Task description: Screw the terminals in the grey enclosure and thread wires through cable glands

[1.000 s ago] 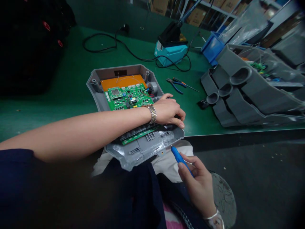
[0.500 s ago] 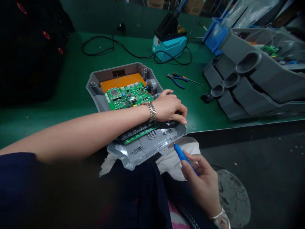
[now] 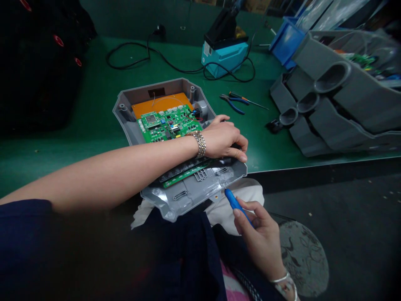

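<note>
My left hand (image 3: 223, 142), with a metal link bracelet at the wrist, grips the edge of a grey plastic cover (image 3: 188, 200) that rests across my lap. A black keypad strip (image 3: 180, 169) and a narrow green circuit board (image 3: 184, 176) lie on the cover, partly under my forearm. Behind it, an open grey housing (image 3: 124, 113) on the bench holds a green circuit board (image 3: 169, 124) and an orange panel (image 3: 163, 100). My right hand (image 3: 258, 238) is shut on a blue screwdriver (image 3: 234, 204), its tip just off the cover's edge.
A green bench mat (image 3: 78, 117) ends in an edge (image 3: 313, 167) at right. On it lie pliers (image 3: 233, 103), a black cable (image 3: 131, 62), and a teal soldering station (image 3: 224, 54). Large grey moulded housings (image 3: 332, 108) and a blue bin (image 3: 286, 42) stand at right.
The view has drifted slightly, shifting the bench to the right. My right hand has moved a little, with the screwdriver tip swinging left. My left hand stays on the cover.
</note>
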